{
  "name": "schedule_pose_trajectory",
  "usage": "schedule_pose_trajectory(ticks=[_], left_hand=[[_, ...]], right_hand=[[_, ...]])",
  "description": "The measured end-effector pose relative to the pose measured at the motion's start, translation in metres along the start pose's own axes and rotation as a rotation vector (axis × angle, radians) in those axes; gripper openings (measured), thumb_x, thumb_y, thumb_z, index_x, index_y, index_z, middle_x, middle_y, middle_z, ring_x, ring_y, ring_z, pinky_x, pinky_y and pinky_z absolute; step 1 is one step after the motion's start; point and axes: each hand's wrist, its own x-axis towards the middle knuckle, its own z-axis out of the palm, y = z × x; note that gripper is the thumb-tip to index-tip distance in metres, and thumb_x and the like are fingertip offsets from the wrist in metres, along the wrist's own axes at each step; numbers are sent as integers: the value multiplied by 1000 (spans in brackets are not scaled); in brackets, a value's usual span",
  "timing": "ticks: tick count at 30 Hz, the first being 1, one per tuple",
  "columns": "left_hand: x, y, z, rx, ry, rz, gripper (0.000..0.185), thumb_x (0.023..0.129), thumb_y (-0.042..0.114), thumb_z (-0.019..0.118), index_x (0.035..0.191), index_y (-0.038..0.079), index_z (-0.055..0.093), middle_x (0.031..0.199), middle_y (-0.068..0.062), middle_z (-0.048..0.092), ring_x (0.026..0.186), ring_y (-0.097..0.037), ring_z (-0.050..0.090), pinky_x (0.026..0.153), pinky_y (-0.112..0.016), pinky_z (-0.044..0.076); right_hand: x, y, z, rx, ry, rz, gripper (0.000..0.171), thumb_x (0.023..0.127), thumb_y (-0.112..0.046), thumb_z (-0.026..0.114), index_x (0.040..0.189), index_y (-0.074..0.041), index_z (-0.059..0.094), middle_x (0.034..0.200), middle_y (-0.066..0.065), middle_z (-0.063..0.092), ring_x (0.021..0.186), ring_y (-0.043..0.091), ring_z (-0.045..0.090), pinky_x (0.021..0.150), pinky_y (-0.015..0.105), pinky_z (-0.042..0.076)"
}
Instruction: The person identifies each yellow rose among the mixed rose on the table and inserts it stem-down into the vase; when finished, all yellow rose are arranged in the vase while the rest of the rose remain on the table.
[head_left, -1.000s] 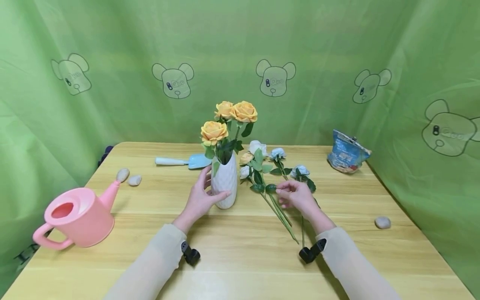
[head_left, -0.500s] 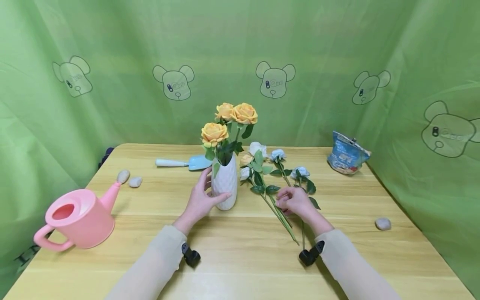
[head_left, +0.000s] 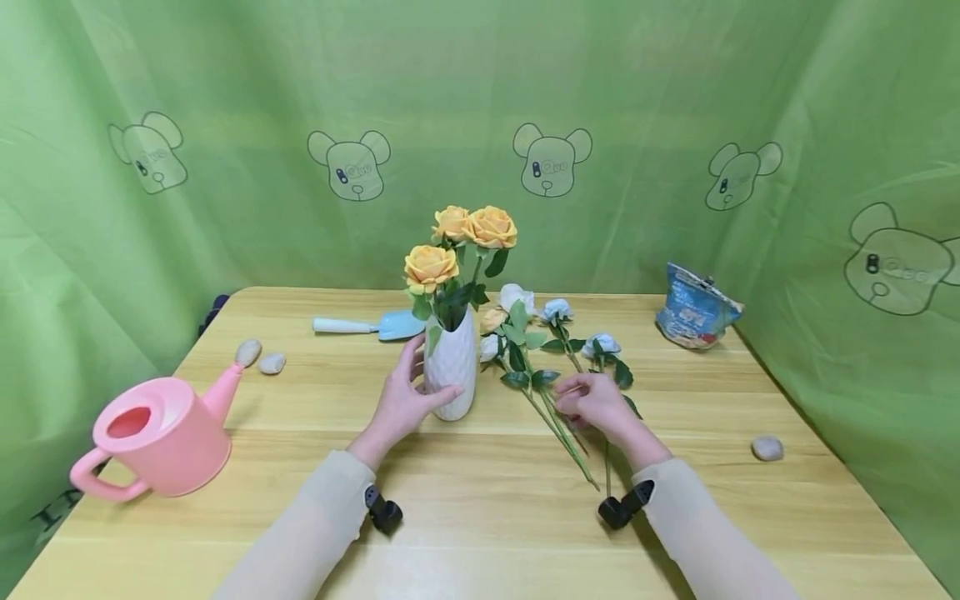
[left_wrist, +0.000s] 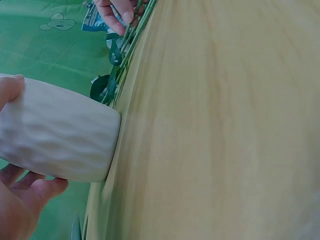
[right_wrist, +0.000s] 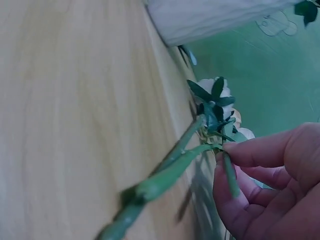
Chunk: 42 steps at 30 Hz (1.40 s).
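A white textured vase [head_left: 451,367] stands upright, with several yellow-orange roses [head_left: 431,268] in it. My left hand [head_left: 401,400] holds its side, thumb in front and fingers behind; the left wrist view shows the vase's base [left_wrist: 107,150] on the table. To the right lie loose artificial roses: a white rose [head_left: 516,297], a peach rose [head_left: 492,319] and pale blue ones [head_left: 557,311]. My right hand [head_left: 596,407] is low over their stems [head_left: 558,433]. In the right wrist view its thumb and forefinger pinch a thin green rose stem [right_wrist: 230,172]; which bloom it belongs to is hidden.
A pink watering can [head_left: 165,433] stands at the left, near two pebbles [head_left: 272,362]. Behind the vase lies a blue trowel [head_left: 397,325]. A blue bag [head_left: 696,308] sits at the back right, and another pebble [head_left: 767,448] lies at the right. Green curtain [head_left: 450,100] surrounds the table.
My right hand has lowered slightly toward me, onto the stems, and its fingers have closed on one. The left hand keeps its hold on the vase.
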Motion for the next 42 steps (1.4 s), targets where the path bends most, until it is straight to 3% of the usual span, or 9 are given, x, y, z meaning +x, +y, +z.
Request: schedule_pose_trajectory(ticks=[6, 9, 14, 17, 25, 28, 34, 42], left_hand=[[1, 3, -1, -10, -19, -20, 89, 72, 23, 81, 143, 25, 29, 135, -14, 43, 119, -31, 46, 95, -43, 44], [-2, 13, -2, -15, -31, -22, 88, 74, 17, 80, 145, 19, 27, 136, -18, 41, 120, -34, 45, 96, -45, 43], [-11, 31, -3, -11, -52, -24, 86, 77, 12, 77, 145, 12, 25, 137, -22, 40, 121, -37, 44, 96, -46, 43], [-13, 31, -2, -14, -49, -24, 85, 77, 11, 77, 145, 11, 26, 136, -23, 40, 120, -37, 44, 96, -47, 43], [-12, 33, -3, -3, -35, -14, 86, 76, 12, 78, 145, 15, 27, 136, -21, 41, 119, -36, 46, 95, -47, 43], [-12, 33, -3, -1, -36, -14, 85, 76, 12, 78, 145, 15, 27, 136, -21, 41, 119, -36, 46, 95, -47, 43], [-12, 34, -3, -7, -42, -17, 86, 76, 12, 77, 145, 14, 26, 136, -22, 41, 120, -36, 45, 95, -46, 43], [-12, 34, -2, -7, -38, -12, 85, 76, 11, 77, 145, 15, 27, 136, -22, 41, 119, -36, 45, 95, -47, 43]], right_hand=[[-4, 1, -5, 48, 5, 10, 31, 84, -3, 64, 113, 7, 57, 97, 17, 62, 73, 24, 61, 60, 32, 54], [-6, 2, -6, 84, 15, 17, 33, 85, -4, 64, 115, 7, 57, 99, 18, 62, 73, 25, 61, 61, 31, 54], [-10, 6, -7, 212, 35, 65, 36, 86, -3, 64, 120, 6, 55, 105, 21, 60, 76, 21, 60, 64, 29, 55], [-12, 7, -10, 295, 32, 74, 40, 86, -3, 63, 124, 5, 52, 106, 19, 60, 74, 17, 60, 63, 27, 54], [-20, -7, -16, 557, -47, -1, 45, 88, 1, 58, 132, 0, 45, 94, 2, 61, 76, 15, 59, 71, 27, 54], [-23, -12, -15, 644, -83, -23, 45, 89, 3, 56, 132, 0, 44, 93, 1, 59, 76, 15, 59, 72, 27, 54], [-28, -21, -13, 762, -150, -80, 42, 89, 6, 54, 129, 1, 44, 92, 2, 59, 75, 17, 60, 69, 27, 53], [-33, -32, -6, 829, -196, -232, 33, 90, 8, 51, 121, -3, 45, 96, 5, 58, 77, 19, 60, 69, 29, 53]])
